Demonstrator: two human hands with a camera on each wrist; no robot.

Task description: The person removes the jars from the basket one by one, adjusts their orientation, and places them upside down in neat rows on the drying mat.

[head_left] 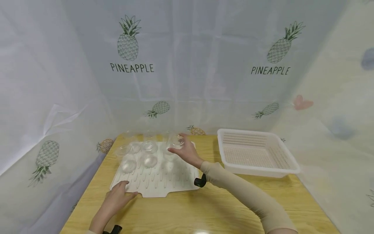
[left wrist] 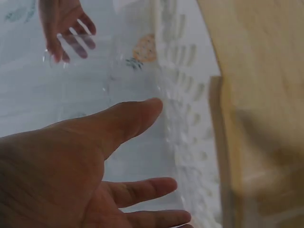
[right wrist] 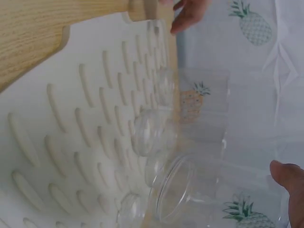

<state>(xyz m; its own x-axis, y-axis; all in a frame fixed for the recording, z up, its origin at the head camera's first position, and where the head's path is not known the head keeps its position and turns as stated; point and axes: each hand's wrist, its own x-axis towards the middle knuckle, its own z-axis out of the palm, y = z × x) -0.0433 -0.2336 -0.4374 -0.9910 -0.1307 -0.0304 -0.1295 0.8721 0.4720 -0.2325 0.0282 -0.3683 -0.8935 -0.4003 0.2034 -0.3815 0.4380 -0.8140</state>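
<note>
My right hand [head_left: 187, 151] grips a clear cup [right wrist: 178, 190] over the back right of a white ridged drainboard [head_left: 155, 188]. In the right wrist view the cup's round rim faces the board, and a thumb [right wrist: 287, 178] lies along its side. Whether the rim touches the board, I cannot tell. Other clear cups [head_left: 149, 146] stand on the board's back left, with clear dome-shaped pieces [head_left: 150, 161] in front of them. My left hand [head_left: 117, 196] is by the board's front left corner, fingers spread and holding nothing.
A white slotted plastic basket [head_left: 260, 170] stands on the right of the wooden table [head_left: 187, 214]. Pale sheeting [head_left: 201, 81] printed with pineapples rises behind the table and along both sides.
</note>
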